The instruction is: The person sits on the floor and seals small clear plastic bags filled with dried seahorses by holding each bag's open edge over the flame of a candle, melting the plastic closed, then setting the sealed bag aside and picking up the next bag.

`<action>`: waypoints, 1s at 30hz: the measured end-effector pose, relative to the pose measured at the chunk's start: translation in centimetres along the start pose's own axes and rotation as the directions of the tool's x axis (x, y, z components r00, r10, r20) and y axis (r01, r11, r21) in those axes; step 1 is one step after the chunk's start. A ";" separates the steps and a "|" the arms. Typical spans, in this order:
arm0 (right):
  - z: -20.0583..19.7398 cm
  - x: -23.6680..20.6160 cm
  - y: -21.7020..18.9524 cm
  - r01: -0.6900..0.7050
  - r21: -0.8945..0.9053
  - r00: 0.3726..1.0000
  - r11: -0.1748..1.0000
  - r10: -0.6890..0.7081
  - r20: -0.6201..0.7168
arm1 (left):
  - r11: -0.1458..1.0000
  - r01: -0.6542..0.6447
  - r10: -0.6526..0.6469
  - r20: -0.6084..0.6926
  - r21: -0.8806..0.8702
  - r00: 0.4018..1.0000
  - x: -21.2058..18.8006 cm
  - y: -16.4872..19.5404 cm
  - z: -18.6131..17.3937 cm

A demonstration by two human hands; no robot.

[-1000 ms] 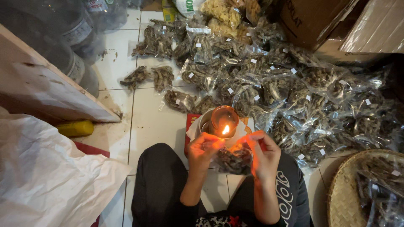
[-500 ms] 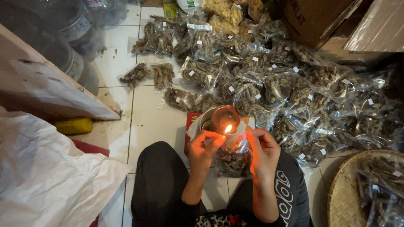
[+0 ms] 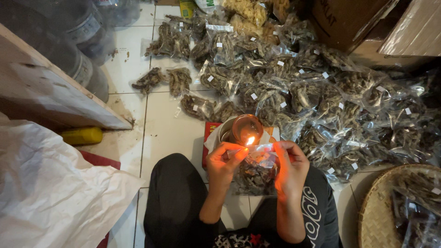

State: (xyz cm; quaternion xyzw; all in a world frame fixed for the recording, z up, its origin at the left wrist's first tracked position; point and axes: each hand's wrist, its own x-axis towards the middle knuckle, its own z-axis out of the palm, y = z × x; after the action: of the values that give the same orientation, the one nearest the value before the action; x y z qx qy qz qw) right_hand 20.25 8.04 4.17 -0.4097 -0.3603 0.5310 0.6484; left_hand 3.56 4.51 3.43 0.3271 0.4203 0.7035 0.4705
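My left hand (image 3: 223,161) and my right hand (image 3: 290,163) pinch the two top corners of a clear plastic packet of dark dried pieces (image 3: 256,173), held above my lap. The packet's top edge lies stretched right beside a small flame (image 3: 250,140). The flame burns at the near rim of a round metal tin (image 3: 242,130), which stands on a red box (image 3: 210,133) on the tiled floor.
A large heap of similar filled packets (image 3: 303,96) covers the floor ahead and to the right. A woven basket (image 3: 374,216) with more packets sits at the lower right. Cardboard boxes (image 3: 363,23) stand behind, a wooden board (image 3: 55,96) and white sack (image 3: 50,193) at left.
Both hands have drawn the packet's top edge taut and brought it closer to the flame. The packet hangs lower between my hands than a second ago.
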 end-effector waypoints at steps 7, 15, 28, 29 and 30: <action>0.2 -0.7 -0.7 -0.058 0.032 0.997 0.998 0.060 -0.056 | 0.999 0.012 -0.011 0.018 -0.050 1.000 -0.1 0.0 0.3; 0.4 -0.6 -0.9 0.041 0.093 0.999 0.995 -0.039 -0.021 | 0.997 0.042 -0.042 0.009 -0.058 0.999 -0.4 0.2 0.5; 0.4 -0.8 -0.4 0.039 0.155 0.997 0.987 -0.029 -0.067 | 0.999 0.024 -0.026 -0.065 -0.025 0.998 -0.5 0.4 0.9; 0.4 -0.8 -0.5 0.038 0.163 0.998 0.986 -0.028 -0.062 | 1.000 0.008 -0.010 -0.064 -0.027 0.998 -0.4 0.5 0.9; 0.5 -0.8 -0.5 0.043 0.167 0.997 0.985 -0.032 -0.066 | 1.000 -0.007 0.005 -0.062 -0.028 0.998 -0.4 0.5 1.0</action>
State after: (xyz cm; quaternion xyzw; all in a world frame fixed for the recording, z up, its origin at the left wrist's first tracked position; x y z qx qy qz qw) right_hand 19.83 7.23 4.76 -0.3630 -0.3012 0.5341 0.7016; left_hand 4.33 4.27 4.28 0.2997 0.4236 0.7208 0.4596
